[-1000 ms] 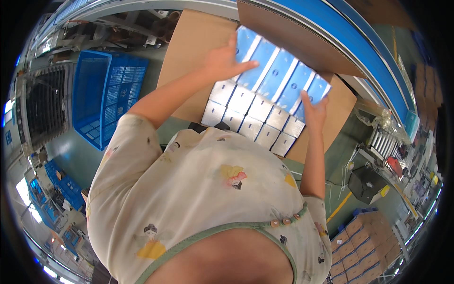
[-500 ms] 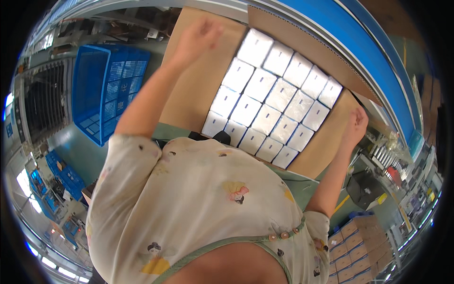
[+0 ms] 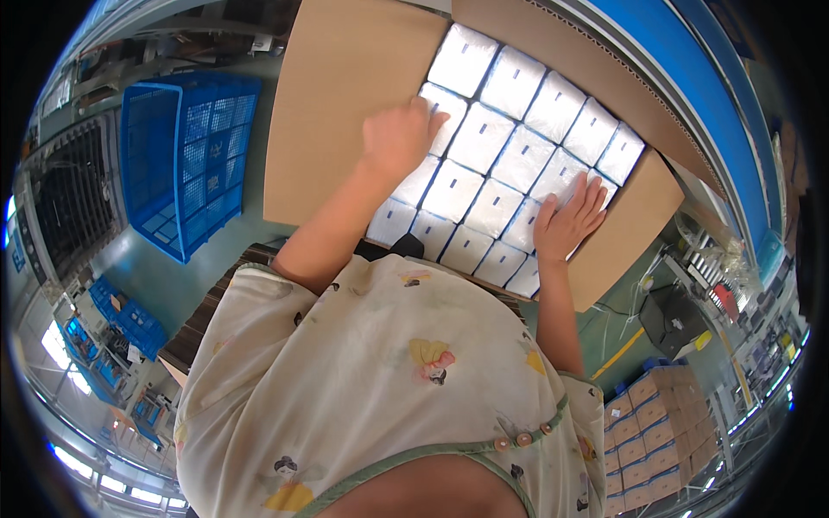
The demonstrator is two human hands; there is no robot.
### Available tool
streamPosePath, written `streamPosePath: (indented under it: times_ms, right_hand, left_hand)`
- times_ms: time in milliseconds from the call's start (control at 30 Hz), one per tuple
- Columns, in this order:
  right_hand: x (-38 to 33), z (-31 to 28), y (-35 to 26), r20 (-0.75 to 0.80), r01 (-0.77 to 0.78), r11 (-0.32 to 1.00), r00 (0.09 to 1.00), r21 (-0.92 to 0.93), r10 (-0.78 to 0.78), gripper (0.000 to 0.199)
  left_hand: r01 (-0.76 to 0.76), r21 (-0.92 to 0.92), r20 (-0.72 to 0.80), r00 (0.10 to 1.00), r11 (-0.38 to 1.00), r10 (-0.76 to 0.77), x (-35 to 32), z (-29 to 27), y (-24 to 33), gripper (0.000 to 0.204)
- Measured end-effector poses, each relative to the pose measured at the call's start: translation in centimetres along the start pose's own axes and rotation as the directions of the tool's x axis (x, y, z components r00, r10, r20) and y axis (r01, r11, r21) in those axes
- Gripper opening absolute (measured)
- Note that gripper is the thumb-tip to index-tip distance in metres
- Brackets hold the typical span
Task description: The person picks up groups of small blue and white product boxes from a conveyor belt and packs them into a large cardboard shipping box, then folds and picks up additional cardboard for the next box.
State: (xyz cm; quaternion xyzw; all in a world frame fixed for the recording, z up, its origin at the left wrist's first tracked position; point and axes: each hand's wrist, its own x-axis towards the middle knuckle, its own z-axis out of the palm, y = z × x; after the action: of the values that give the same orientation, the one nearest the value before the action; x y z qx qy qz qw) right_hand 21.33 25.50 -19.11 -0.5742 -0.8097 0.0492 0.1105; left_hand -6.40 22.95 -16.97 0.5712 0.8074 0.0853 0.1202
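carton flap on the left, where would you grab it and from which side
Probably by its free outer edge, coming from the left side. The left flap lies folded open and flat, away from the white wrapped boxes. The left hand and right hand rest on those boxes, so neither covers that edge.

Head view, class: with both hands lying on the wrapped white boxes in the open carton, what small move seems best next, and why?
Probably lift both hands clear and fold a flap over. The left hand and right hand rest flat on the white boxes, which fill the carton in even rows, with no gap visible.
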Motion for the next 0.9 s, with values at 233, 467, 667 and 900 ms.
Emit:
streamPosePath:
  times_ms: [233,467,667,900]
  right_hand:
    - [0.2,0.1,0.1,-0.008,-0.015,1.000,1.000,-0.003,0.015,0.061]
    - [0.4,0.2,0.1,-0.030,-0.006,1.000,1.000,-0.013,0.006,0.061]
    - [0.0,-0.3,-0.5,-0.007,-0.061,0.998,0.998,-0.033,0.061,0.058]
    - [-6.9,-5.9,-3.6,0.112,-0.193,0.904,0.980,0.381,0.162,0.035]
  left_hand:
    - [0.086,0.015,0.155,0.984,0.996,-0.087,0.3,-0.5,0.4,0.035]
    - [0.065,-0.022,0.193,0.979,0.998,-0.060,0.2,-0.6,-0.4,0.031]
    - [-0.029,-0.189,0.347,0.933,0.982,0.095,0.9,-2.0,-2.2,0.036]
    - [-0.045,0.079,0.564,0.826,0.996,-0.008,1.8,-4.5,1.5,0.057]
